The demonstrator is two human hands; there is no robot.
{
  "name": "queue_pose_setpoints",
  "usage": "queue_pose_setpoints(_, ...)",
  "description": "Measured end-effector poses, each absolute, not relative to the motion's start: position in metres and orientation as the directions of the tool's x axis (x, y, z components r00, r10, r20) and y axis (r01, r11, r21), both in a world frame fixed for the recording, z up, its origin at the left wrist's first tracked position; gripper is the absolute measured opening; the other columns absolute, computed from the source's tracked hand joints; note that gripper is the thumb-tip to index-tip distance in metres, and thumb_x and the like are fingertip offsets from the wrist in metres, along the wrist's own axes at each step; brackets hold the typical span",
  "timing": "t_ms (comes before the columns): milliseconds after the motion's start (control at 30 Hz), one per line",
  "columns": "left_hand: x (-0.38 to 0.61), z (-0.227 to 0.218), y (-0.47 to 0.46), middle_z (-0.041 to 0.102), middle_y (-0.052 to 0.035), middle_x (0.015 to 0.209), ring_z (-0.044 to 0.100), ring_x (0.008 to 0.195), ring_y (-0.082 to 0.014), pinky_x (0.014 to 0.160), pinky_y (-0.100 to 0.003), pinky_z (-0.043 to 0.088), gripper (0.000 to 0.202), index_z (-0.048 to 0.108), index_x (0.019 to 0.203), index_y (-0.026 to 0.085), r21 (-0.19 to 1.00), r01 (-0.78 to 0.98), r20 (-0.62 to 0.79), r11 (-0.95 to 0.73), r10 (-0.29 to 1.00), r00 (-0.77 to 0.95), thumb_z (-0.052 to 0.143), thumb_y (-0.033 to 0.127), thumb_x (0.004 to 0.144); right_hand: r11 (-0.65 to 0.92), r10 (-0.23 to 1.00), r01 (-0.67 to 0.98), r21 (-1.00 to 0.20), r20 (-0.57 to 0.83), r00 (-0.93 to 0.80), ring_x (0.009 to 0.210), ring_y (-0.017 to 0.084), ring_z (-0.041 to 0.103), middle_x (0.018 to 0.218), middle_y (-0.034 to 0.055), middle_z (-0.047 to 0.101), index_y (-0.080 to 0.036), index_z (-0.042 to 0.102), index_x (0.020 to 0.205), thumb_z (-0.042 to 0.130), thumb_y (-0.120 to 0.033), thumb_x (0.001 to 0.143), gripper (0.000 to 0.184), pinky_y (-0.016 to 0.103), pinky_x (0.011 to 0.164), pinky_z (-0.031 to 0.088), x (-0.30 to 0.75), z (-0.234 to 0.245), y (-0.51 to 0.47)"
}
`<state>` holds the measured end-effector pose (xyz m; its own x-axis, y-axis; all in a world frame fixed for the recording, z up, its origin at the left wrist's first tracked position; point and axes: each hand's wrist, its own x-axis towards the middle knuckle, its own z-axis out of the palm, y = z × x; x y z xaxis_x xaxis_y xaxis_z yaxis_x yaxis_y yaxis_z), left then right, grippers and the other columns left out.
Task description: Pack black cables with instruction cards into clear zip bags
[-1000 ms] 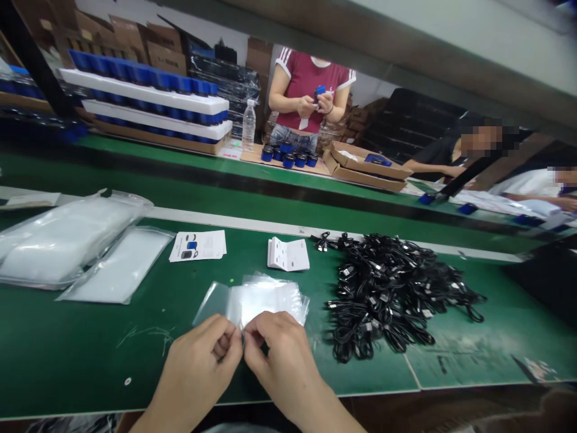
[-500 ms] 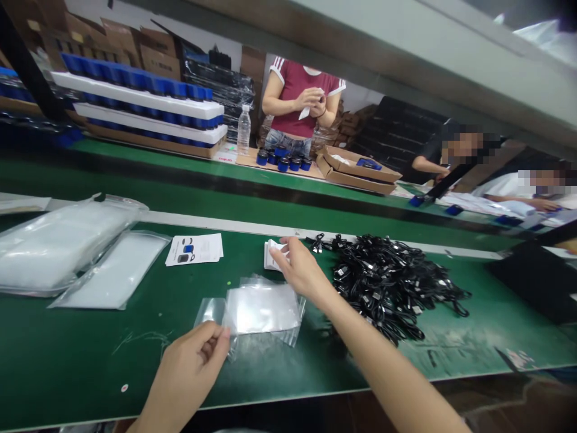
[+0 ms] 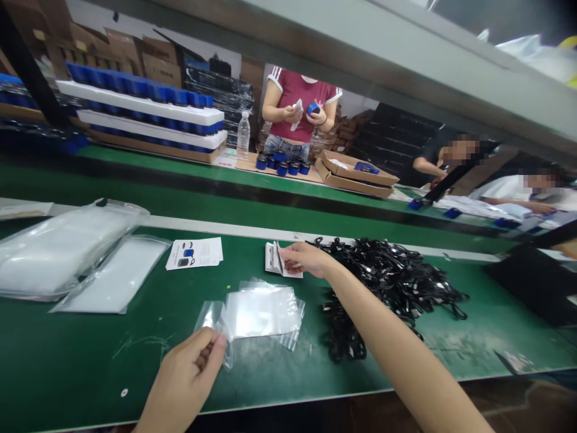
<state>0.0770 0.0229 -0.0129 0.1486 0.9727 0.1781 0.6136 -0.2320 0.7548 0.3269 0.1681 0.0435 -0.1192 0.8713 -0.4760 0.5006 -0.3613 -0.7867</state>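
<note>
**Clear bag [image 3: 211, 314]: pinched in the left hand [image 3: 192, 367]**

Head view. Find the clear bag at the tips of the left thumb and forefinger, clasped by its near edge and lifted and creased there. Note the remaining left fingers, curled in toward the palm. Just beyond and to the right of the left hand, locate the bag stack [image 3: 261, 310], fanned unevenly on the green table [image 3: 270, 394], with the pinched bag at its left edge.

Find the right hand [image 3: 304, 258] farther forward, extended past the bag stack, with bent fingers at the folded leaflets [image 3: 271, 258]. Cannot tell whether gripping a leaflet or merely touching.

To the right of the right hand and under its forearm, see the pile of black cables [image 3: 387, 270]. To the left of the right hand, well apart, note the flat printed leaflets [image 3: 193, 252], slightly spread. Ahead and to the left of the left hand, note the large plastic package [image 3: 67, 246] and the slimmer plastic package [image 3: 119, 273], side by side with edges overlapping. Near the left hand, on its left, note the round sticker [image 3: 124, 393].

Across from both hands, observe a co-worker [image 3: 300, 90] with a blue item [image 3: 312, 109] in hand, behind a cluster of blue-and-black items [image 3: 282, 168].
</note>
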Motion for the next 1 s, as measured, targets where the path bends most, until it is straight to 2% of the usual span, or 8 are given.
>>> queue_pose_setpoints(300, 0.076, -0.003, 0.029, 0.064, 0.0006, 0.057, 0.061, 0.05, -0.0139, 0.05, -0.022, 0.051, 0.04, 0.055, 0.066, 0.019, 0.949, 0.285, -0.149, 0.135, 0.988, 0.03, 0.046, 0.056, 0.081, -0.146, 0.989, 0.528, -0.837, -0.14, 0.051, 0.071, 0.014, 0.055, 0.081, 0.0007, 0.058, -0.013, 0.058, 0.085, 0.047, -0.024, 0.091, 0.017, 0.026, 0.062, 0.044, 0.326, 0.054, 0.125)
queue_pose_setpoints(433, 0.082, 0.003, 0.038, 0.072, -0.0055, 0.079, 0.069, 0.07, -0.0191, 0.063, -0.03, 0.057, 0.043, 0.054, 0.085, 0.019, 0.969, 0.109, -0.218, 0.222, 0.975, -0.046, 0.043, 0.059, 0.081, 0.042, 0.986, 0.546, -0.837, -0.053, -0.156, 0.059, 0.011, 0.047, 0.059, -0.0042, 0.049, -0.016, 0.053, 0.062, 0.049, -0.015, 0.084, 0.022, 0.021, 0.054, 0.032, 0.295, 0.061, 0.062)
queue_pose_setpoints(533, 0.088, 0.007, 0.041, 0.068, -0.0035, 0.074, 0.067, 0.066, -0.019, 0.058, -0.03, 0.056, 0.043, 0.053, 0.084, 0.019, 0.964, 0.235, -0.112, 0.128, 0.99, -0.081, 0.036, 0.059, 0.083, 0.237, 0.92, 0.584, -0.776, -0.014, -0.392, 0.055, 0.01, 0.045, 0.058, -0.0046, 0.05, -0.017, 0.05, 0.06, 0.047, -0.014, 0.083, 0.023, 0.021, 0.052, 0.028, 0.272, 0.057, 0.03)
queue_pose_setpoints(667, 0.094, 0.009, 0.04, 0.057, 0.0016, 0.058, 0.057, 0.054, -0.0169, 0.053, -0.029, 0.046, 0.039, 0.051, 0.073, 0.022, 0.885, 0.465, 0.057, 0.03, 0.983, -0.172, 0.034, 0.054, 0.085, 0.261, 0.92, 0.559, -0.787, 0.028, -0.39, 0.057, 0.011, 0.048, 0.059, -0.0039, 0.052, -0.019, 0.052, 0.062, 0.047, -0.013, 0.083, 0.022, 0.022, 0.055, 0.032, 0.253, 0.046, 0.019)
queue_pose_setpoints(767, 0.094, 0.01, 0.041, 0.053, 0.0029, 0.056, 0.052, 0.052, -0.0165, 0.052, -0.028, 0.042, 0.035, 0.051, 0.076, 0.022, 0.862, 0.506, 0.123, 0.021, 0.96, -0.25, 0.033, 0.051, 0.086, 0.183, 0.973, 0.39, -0.903, 0.11, -0.201, 0.072, 0.014, 0.055, 0.078, -0.0003, 0.059, -0.022, 0.059, 0.088, 0.052, -0.017, 0.081, 0.011, 0.023, 0.067, 0.041, 0.24, 0.028, 0.007)
queue_pose_setpoints(867, 0.095, 0.013, 0.045, 0.05, 0.0031, 0.058, 0.051, 0.054, -0.0159, 0.053, -0.027, 0.041, 0.032, 0.049, 0.077, 0.023, 0.852, 0.524, 0.189, 0.003, 0.931, -0.312, 0.031, 0.047, 0.087, 0.093, 0.993, 0.109, -0.99, 0.101, 0.064, 0.092, 0.021, 0.055, 0.108, 0.0071, 0.057, -0.021, 0.044, 0.122, 0.072, -0.023, 0.062, 0.066, 0.03, 0.081, 0.044, 0.221, 0.003, -0.01)
queue_pose_setpoints(933, 0.097, 0.015, 0.046, 0.05, 0.0035, 0.059, 0.051, 0.054, -0.0152, 0.052, -0.026, 0.041, 0.031, 0.049, 0.077, 0.023, 0.849, 0.528, 0.218, -0.012, 0.918, -0.33, 0.031, 0.046, 0.088, -0.001, 0.999, -0.116, -0.993, -0.006, 0.041, 0.087, 0.022, 0.059, 0.109, 0.0096, 0.058, -0.019, 0.043, 0.124, 0.08, -0.028, 0.051, 0.082, 0.03, 0.074, 0.048, 0.209, -0.011, -0.018)
queue_pose_setpoints(1000, 0.098, 0.017, 0.045, 0.048, 0.0048, 0.054, 0.049, 0.05, -0.0137, 0.048, -0.024, 0.04, 0.032, 0.047, 0.071, 0.023, 0.85, 0.526, 0.229, -0.031, 0.921, -0.315, 0.033, 0.046, 0.088, -0.131, 0.991, -0.241, -0.962, -0.123, -0.05, 0.069, 0.019, 0.062, 0.089, 0.0067, 0.064, -0.016, 0.054, 0.107, 0.077, -0.034, 0.056, 0.06, 0.028, 0.061, 0.05, 0.204, -0.017, -0.019)
